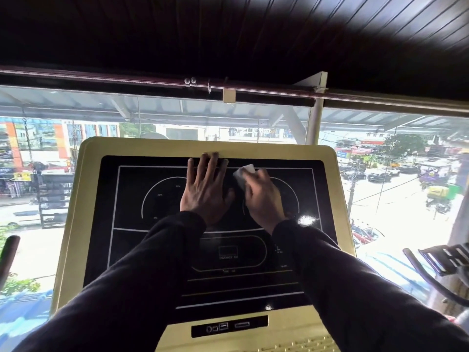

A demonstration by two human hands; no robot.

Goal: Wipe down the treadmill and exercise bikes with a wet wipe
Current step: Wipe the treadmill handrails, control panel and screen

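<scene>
The treadmill console [76, 199] fills the middle of the view, a cream frame around a black display panel [142, 250] with white line markings. My left hand [204, 188] lies flat on the upper part of the panel, fingers straight and spread, fingertips at the panel's top edge. Just to its right, my right hand [262, 196] grips a folded white wet wipe [243, 175] and holds it against the panel near the top. Both arms wear dark sleeves.
A strip of ports [228, 326] sits below the display. Behind the console is a large glass window [380, 186] over a street. A dark handle [9, 255] shows at the left edge, and another machine's handlebar [436, 257] at the right.
</scene>
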